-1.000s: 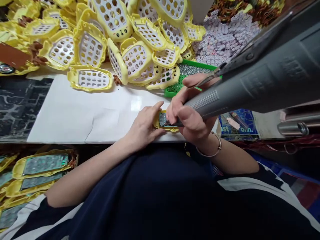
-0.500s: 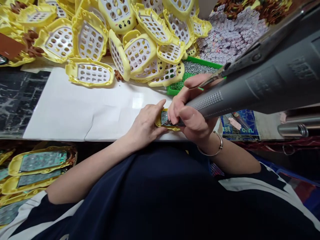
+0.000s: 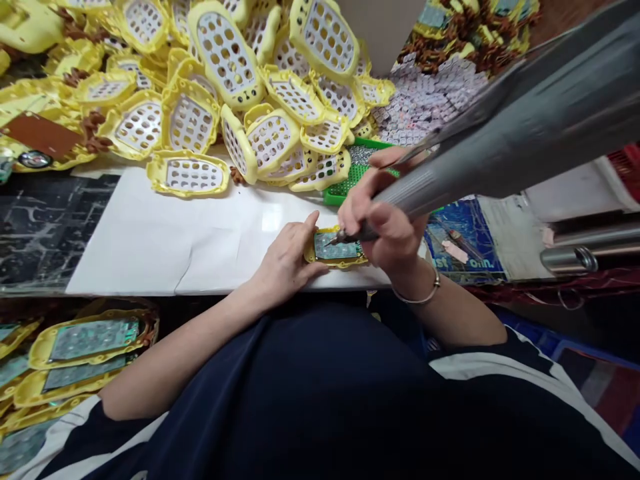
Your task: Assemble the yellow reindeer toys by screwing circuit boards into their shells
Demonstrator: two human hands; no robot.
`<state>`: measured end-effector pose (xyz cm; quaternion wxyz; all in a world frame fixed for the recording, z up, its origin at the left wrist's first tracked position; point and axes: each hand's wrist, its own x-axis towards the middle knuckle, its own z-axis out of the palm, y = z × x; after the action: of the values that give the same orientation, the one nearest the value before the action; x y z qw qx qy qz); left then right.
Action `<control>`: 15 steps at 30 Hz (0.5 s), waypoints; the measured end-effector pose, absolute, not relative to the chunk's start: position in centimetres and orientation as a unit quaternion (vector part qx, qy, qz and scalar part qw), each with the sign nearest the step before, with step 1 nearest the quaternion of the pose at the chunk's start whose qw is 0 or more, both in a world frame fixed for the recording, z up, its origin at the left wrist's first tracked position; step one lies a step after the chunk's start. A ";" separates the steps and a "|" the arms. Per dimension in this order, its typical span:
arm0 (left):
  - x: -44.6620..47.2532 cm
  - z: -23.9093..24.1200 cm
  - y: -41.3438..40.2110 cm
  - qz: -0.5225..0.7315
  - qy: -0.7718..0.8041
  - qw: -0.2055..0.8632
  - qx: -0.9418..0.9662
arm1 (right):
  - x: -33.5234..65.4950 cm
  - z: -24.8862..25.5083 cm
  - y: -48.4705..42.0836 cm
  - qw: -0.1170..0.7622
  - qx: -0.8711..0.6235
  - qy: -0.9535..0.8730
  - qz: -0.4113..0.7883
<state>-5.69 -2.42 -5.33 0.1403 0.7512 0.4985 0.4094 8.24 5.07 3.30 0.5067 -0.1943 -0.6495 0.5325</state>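
Observation:
A yellow toy shell with a green circuit board (image 3: 339, 250) lies on the white sheet (image 3: 165, 240) near the table's front edge. My left hand (image 3: 287, 257) grips its left end, fingers curled round the rim. My right hand (image 3: 387, 223) is wrapped round a large grey electric screwdriver (image 3: 500, 147). The screwdriver's tip rests on the board's upper left corner. A metal bangle (image 3: 420, 297) sits on my right wrist.
A heap of yellow perforated shells (image 3: 240, 100) fills the back of the table. A green tray of screws (image 3: 355, 177) stands behind my right hand. Small lilac parts (image 3: 430, 100) lie at the back right. Finished shells with boards (image 3: 85, 347) are stacked lower left.
My right hand has lifted and shifted slightly, uncovering more of the circuit board; the driver tip now sits at the board's upper left. The view tilted a little.

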 end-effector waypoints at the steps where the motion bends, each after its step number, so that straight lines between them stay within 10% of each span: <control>1: -5.9 -5.3 -2.5 0.405 0.498 0.136 0.755 | 8.5 4.1 5.6 0.545 -0.189 -0.638 0.511; 15: -12.9 -1.6 -6.0 0.342 0.602 0.106 0.713 | 19.1 4.7 13.7 0.707 -0.343 -0.589 0.187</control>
<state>-12.87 -6.04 -1.56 0.1057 0.7134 0.6023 0.3422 19.06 13.73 4.74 0.7071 -0.3433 -0.5893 0.1868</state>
